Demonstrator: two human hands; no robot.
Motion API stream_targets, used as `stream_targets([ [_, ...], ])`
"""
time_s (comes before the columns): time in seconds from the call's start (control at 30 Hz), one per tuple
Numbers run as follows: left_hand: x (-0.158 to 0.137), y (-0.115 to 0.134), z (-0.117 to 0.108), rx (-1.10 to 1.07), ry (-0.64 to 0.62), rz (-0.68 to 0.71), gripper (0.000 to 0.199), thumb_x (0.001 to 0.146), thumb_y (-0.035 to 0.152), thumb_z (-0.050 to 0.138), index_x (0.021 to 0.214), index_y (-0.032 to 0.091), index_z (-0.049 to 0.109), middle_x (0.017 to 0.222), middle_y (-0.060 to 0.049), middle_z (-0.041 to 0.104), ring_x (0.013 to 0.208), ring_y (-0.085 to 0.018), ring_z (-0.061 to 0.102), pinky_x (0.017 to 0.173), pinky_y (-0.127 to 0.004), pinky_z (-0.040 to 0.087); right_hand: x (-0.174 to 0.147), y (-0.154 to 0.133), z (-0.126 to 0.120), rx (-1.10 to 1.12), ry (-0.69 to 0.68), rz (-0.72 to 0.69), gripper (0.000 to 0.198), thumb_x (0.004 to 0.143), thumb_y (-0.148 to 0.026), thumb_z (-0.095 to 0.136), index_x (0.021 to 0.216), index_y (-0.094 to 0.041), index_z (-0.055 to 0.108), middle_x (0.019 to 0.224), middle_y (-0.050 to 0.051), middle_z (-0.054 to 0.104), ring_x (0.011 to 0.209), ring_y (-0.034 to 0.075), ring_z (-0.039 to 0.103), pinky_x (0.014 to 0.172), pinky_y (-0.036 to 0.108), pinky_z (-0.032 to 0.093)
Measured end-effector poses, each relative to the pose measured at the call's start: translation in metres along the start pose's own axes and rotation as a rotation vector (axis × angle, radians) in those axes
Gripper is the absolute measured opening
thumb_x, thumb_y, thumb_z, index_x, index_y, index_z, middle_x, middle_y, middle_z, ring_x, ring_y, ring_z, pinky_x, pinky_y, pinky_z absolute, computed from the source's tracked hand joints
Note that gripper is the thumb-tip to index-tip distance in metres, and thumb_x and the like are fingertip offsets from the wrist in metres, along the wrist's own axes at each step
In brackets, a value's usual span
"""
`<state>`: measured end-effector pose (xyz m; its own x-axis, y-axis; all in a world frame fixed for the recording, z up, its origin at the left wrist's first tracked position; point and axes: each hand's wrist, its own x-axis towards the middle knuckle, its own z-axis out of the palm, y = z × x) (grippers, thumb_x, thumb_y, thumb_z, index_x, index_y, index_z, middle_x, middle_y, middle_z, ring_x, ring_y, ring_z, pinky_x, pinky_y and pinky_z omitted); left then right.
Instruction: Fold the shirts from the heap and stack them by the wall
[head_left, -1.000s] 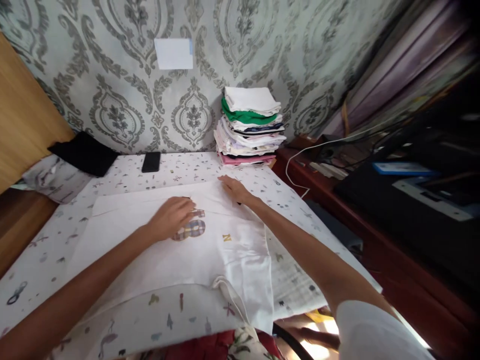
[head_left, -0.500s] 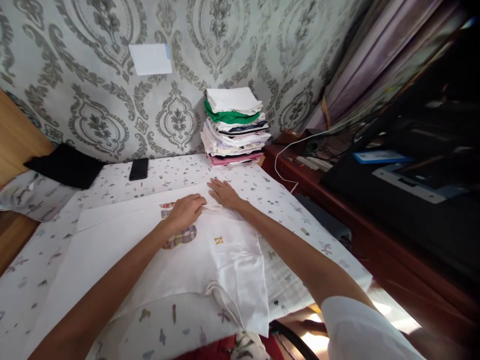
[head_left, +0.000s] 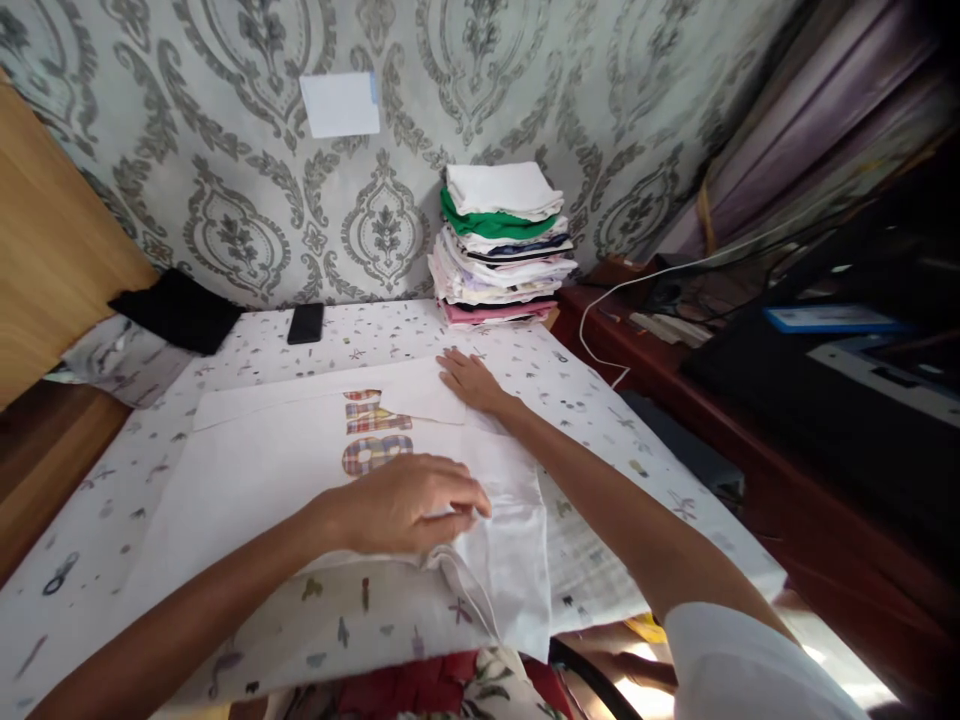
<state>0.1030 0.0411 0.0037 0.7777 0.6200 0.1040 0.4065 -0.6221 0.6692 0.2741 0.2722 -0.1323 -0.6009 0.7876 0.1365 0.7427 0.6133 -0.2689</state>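
A white garment (head_left: 255, 470) lies spread out, with plaid patches (head_left: 367, 415) on its front. My right hand (head_left: 471, 380) rests flat on its far right part, fingers stretched out and holding nothing. Over the nearer right part hovers or rests my left hand (head_left: 420, 500); its fingers are loosely bent with the thumb apart, and no cloth shows between them. Just below that hand a narrow white strap (head_left: 472, 590) trails along the garment toward the near edge. Whether the left fingertips touch the fabric I cannot tell.
A patterned cloth (head_left: 615, 560) covers the table. Folded clothes (head_left: 502, 250) are stacked at the back by the wall. A black phone (head_left: 306, 323) and a black folded cloth (head_left: 180, 310) lie at the back left. At the right, a white cable (head_left: 589, 320) hangs over a reddish-brown desk (head_left: 780, 480).
My left hand has left the fabric near the right hand and come toward me and to the right, its fingers loosening. The right hand stays flat at the far part. The view has shifted slightly.
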Motion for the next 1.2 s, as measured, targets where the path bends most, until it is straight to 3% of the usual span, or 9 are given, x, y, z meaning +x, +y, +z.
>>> stream_targets([
  [0.1,-0.027,0.005,0.008,0.083,-0.079,-0.082,0.029,0.098,0.031,0.052,0.122,0.021,0.063,0.117,-0.009,0.07,0.11,-0.024,0.063,0.098,-0.039,0.047,0.003,0.002,-0.008,0.112,-0.009,0.03,0.053,0.102,-0.043,0.035,0.148,-0.021,0.048,0.158,0.012,0.04,0.15,0.026,0.029,0.122,0.052,0.02],
  [0.27,-0.095,-0.028,0.02,0.237,-0.02,-0.317,0.055,0.094,0.044,0.057,0.144,0.026,0.047,0.151,-0.011,0.049,0.141,-0.03,0.041,0.115,-0.048,0.034,-0.026,-0.012,-0.04,0.433,0.069,0.013,0.053,0.098,-0.05,0.045,0.144,-0.025,0.052,0.155,0.01,0.046,0.145,0.028,0.038,0.11,0.048,0.043],
  [0.43,-0.157,-0.047,0.025,0.402,-0.001,-0.441,0.056,0.091,0.041,0.06,0.145,0.029,0.049,0.157,-0.009,0.043,0.143,-0.031,0.039,0.117,-0.05,0.032,-0.126,-0.059,-0.068,0.523,-0.045,-0.17,0.038,0.095,-0.05,0.055,0.12,-0.026,0.07,0.138,0.008,0.062,0.127,0.026,0.059,0.108,0.047,0.047],
  [0.57,-0.184,-0.035,0.02,0.489,-0.018,-0.482,0.056,0.089,0.029,0.056,0.145,0.031,0.05,0.155,-0.006,0.047,0.139,-0.028,0.046,0.112,-0.043,0.04,-0.217,-0.076,-0.074,0.447,-0.125,-0.187,0.03,0.094,-0.043,0.061,0.12,-0.034,0.069,0.139,0.005,0.061,0.129,0.025,0.057,0.108,0.047,0.05],
  [0.73,-0.206,-0.023,0.013,0.557,-0.031,-0.517,0.061,0.084,0.019,0.048,0.143,0.032,0.054,0.15,-0.002,0.054,0.136,-0.026,0.051,0.101,-0.035,0.05,-0.29,-0.074,-0.076,0.262,-0.121,-0.169,0.048,0.09,-0.032,0.065,0.135,-0.046,0.059,0.149,0.0,0.052,0.14,0.028,0.047,0.11,0.049,0.05],
  [0.83,-0.217,-0.029,0.015,0.584,-0.017,-0.565,0.066,0.081,0.014,0.045,0.145,0.032,0.053,0.149,-0.003,0.054,0.133,-0.027,0.054,0.097,-0.035,0.052,-0.303,-0.079,-0.07,0.174,-0.135,-0.215,0.056,0.088,-0.03,0.067,0.14,-0.045,0.054,0.153,-0.001,0.048,0.143,0.028,0.041,0.116,0.052,0.041],
  [0.93,-0.226,-0.04,0.023,0.601,-0.009,-0.629,0.073,0.076,0.007,0.041,0.143,0.032,0.054,0.148,-0.004,0.055,0.131,-0.026,0.055,0.093,-0.035,0.054,-0.3,-0.083,-0.06,0.14,-0.118,-0.274,0.05,0.092,-0.026,0.061,0.139,-0.042,0.056,0.154,0.001,0.047,0.144,0.028,0.041,0.118,0.056,0.035],
  [1.07,-0.235,-0.046,0.029,0.62,0.073,-0.649,0.072,0.073,0.005,0.038,0.138,0.029,0.056,0.143,-0.005,0.058,0.129,-0.025,0.055,0.092,-0.035,0.053,-0.291,-0.083,-0.051,0.238,-0.06,-0.372,0.036,0.095,-0.024,0.056,0.128,-0.037,0.065,0.144,0.004,0.059,0.138,0.025,0.049,0.113,0.053,0.041],
  [1.2,-0.237,-0.042,0.019,0.503,0.139,-0.662,0.053,0.083,0.014,0.033,0.124,0.031,0.061,0.135,-0.002,0.062,0.119,-0.023,0.06,0.086,-0.031,0.053,-0.282,-0.08,-0.055,0.394,-0.047,-0.331,0.035,0.093,-0.018,0.053,0.119,-0.036,0.067,0.126,0.004,0.07,0.126,0.022,0.06,0.107,0.049,0.047],
])
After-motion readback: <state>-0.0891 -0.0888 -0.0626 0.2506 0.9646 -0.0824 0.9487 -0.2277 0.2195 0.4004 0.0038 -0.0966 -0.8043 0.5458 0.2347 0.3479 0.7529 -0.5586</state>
